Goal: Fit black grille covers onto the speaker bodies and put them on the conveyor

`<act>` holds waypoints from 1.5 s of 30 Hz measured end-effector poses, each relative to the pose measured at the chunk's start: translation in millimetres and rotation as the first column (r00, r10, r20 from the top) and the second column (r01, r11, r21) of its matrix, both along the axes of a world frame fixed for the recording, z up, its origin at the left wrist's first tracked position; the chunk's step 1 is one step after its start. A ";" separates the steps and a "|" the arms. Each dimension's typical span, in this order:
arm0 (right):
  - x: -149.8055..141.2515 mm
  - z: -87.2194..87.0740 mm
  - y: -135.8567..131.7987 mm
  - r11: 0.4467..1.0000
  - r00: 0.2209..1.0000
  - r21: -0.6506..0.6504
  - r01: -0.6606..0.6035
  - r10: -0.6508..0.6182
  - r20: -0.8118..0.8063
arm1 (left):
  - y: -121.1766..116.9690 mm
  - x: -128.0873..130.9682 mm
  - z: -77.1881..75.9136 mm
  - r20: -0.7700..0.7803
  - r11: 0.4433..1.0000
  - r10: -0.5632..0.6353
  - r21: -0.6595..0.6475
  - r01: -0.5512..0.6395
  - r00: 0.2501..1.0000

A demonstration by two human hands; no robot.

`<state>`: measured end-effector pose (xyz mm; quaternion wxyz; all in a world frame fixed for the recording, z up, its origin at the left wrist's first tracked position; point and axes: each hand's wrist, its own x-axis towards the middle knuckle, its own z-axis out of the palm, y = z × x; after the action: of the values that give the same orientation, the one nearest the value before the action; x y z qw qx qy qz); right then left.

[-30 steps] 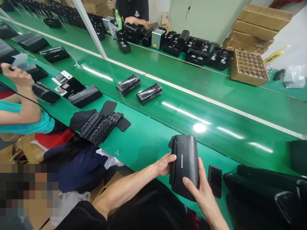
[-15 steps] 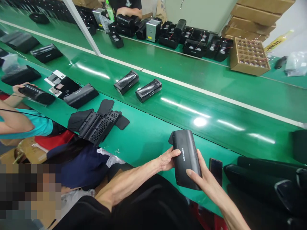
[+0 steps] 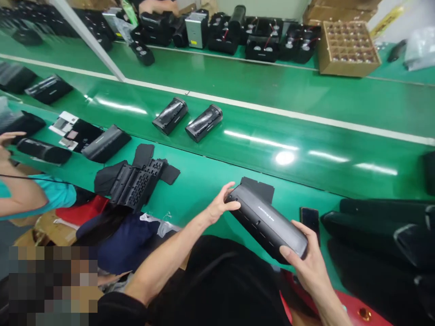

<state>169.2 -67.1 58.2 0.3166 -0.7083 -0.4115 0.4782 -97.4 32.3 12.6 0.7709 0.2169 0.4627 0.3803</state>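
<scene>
- Speaker housing (image 3: 266,221): long black body with rounded edges, held off the green bench (image 3: 204,185) close to the person's chest, lying on a diagonal with its lettering facing up.
- Left hand (image 3: 219,206) clamps the far-left end, thumb on top and fingers curled around the end cap.
- Right hand (image 3: 307,262) clamps the near-right end, thumb over the top edge and the rest of the fingers underneath.
- Handling, my read: rigid moulded plastic, moderate weight, smooth matte skin that's likely a bit slippery. Best taken at both ends as it is now; keep off the slots along the side.
- Black flat piece (image 3: 260,189) lies on the bench just behind the housing; can't tell whether they touch.
- Phone (image 3: 309,218) lies flat on the bench just beside the right hand.
- Cardboard divider box (image 3: 350,47) on the far side: cell grid with a small round part in most cells.
- Two wrapped speakers (image 3: 186,120) lie on the belt, well apart from the hands.
</scene>
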 end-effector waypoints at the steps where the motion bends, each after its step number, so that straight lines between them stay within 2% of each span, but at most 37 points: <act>1: 6.1 -1.8 -5.6 0.999 0.998 -0.039 -0.006 0.004 -0.066 | 5.4 -10.7 0.7 -0.010 0.995 -0.097 0.036 0.097 0.995; 3: 10.0 -6.9 -16.4 0.996 0.987 -0.088 0.003 -0.017 -0.159 | 11.1 -22.7 0.3 0.001 0.963 -0.263 0.059 0.263 0.965; 4: 8.9 -9.7 -20.7 0.994 0.981 -0.106 0.020 -0.040 -0.190 | 10.8 -24.1 -1.0 0.010 0.951 -0.308 0.047 0.307 0.951; 6: 3.9 -15.0 -26.3 0.988 0.965 -0.140 0.065 -0.098 -0.242 | 5.4 -20.5 -6.1 0.009 0.950 -0.313 0.000 0.313 0.950; 10: -0.9 -22.7 -28.7 0.961 0.909 -0.242 0.134 -0.217 -0.356 | -6.0 -7.7 -24.0 -0.065 0.962 -0.258 -0.108 0.250 0.964; 13: 2.9 -26.9 -27.8 0.912 0.838 -0.395 0.113 -0.301 -0.455 | -3.8 -6.1 -35.4 -0.119 0.941 -0.311 -0.177 0.288 0.943; 15: 5.6 -29.3 -26.8 0.884 0.797 -0.456 0.098 -0.344 -0.496 | -1.0 -8.2 -37.3 -0.119 0.929 -0.337 -0.201 0.310 0.934; 18: 5.2 -31.5 -24.1 0.856 0.713 -0.494 0.153 -0.442 -0.544 | -4.0 -8.9 -32.5 -0.094 0.958 -0.232 -0.197 0.210 0.968; 21: -2.5 -31.3 -20.7 0.823 0.606 -0.525 0.218 -0.536 -0.588 | -18.3 0.9 -27.5 -0.048 0.984 0.003 -0.178 -0.011 0.999; 24: -19.3 -30.1 -19.1 0.816 0.544 -0.531 0.227 -0.559 -0.626 | -37.8 19.9 -28.3 0.045 0.963 0.233 -0.146 -0.224 0.971; 27: -42.8 -28.9 -21.1 0.802 0.467 -0.561 0.207 -0.584 -0.664 | -49.9 36.7 -31.2 0.104 0.960 0.269 -0.113 -0.257 0.958; 29: -55.0 -27.9 -22.7 0.813 0.424 -0.561 0.158 -0.569 -0.705 | -45.6 38.7 -28.7 0.104 0.973 0.222 -0.084 -0.214 0.969; 30: -57.7 -27.1 -22.4 0.835 0.430 -0.538 0.111 -0.529 -0.732 | -38.7 35.7 -24.9 0.103 0.981 0.188 -0.062 -0.182 0.977; 31: -57.3 -26.1 -20.8 0.867 0.463 -0.497 0.044 -0.459 -0.759 | -29.1 30.2 -19.0 0.102 0.990 0.137 -0.026 -0.135 0.985; 33: -47.5 -23.0 -12.5 0.917 0.594 -0.394 -0.053 -0.289 -0.751 | -5.5 14.8 -1.7 0.078 0.995 -0.041 0.091 0.034 0.996; 35: -29.5 -18.3 1.7 0.962 0.740 -0.274 -0.011 -0.177 -0.649 | 15.6 0.7 18.6 -0.043 0.924 -0.295 0.244 0.296 0.955; 37: -11.4 -13.1 15.7 0.990 0.840 -0.137 0.042 -0.109 -0.532 | 26.2 -5.7 34.6 -0.223 0.780 -0.494 0.313 0.542 0.840; 39: 0.4 -9.0 21.9 0.993 0.877 -0.098 -0.072 0.017 -0.480 | 25.0 -6.2 41.4 -0.375 0.658 -0.563 0.335 0.674 0.736; 40: 3.2 -8.0 20.6 0.979 0.872 -0.124 -0.161 0.082 -0.483 | 21.4 -6.8 41.2 -0.433 0.625 -0.568 0.328 0.709 0.700; 42: 4.1 -8.5 9.3 0.948 0.849 -0.197 -0.251 0.118 -0.515 | 11.8 -13.1 36.1 -0.495 0.597 -0.596 0.254 0.761 0.632; 44: 2.2 -11.5 -8.4 0.952 0.854 -0.243 -0.185 0.033 -0.519 | 1.5 -27.5 28.3 -0.485 0.587 -0.664 0.133 0.798 0.569; 45: 1.3 -13.2 -17.3 0.958 0.864 -0.258 -0.125 -0.022 -0.503 | -4.2 -36.1 24.6 -0.458 0.598 -0.689 0.080 0.798 0.562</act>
<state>170.5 -84.4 45.1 0.2953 -0.5864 -0.2621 0.7073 -133.5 28.2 37.2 0.7143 0.5685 0.4073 0.0265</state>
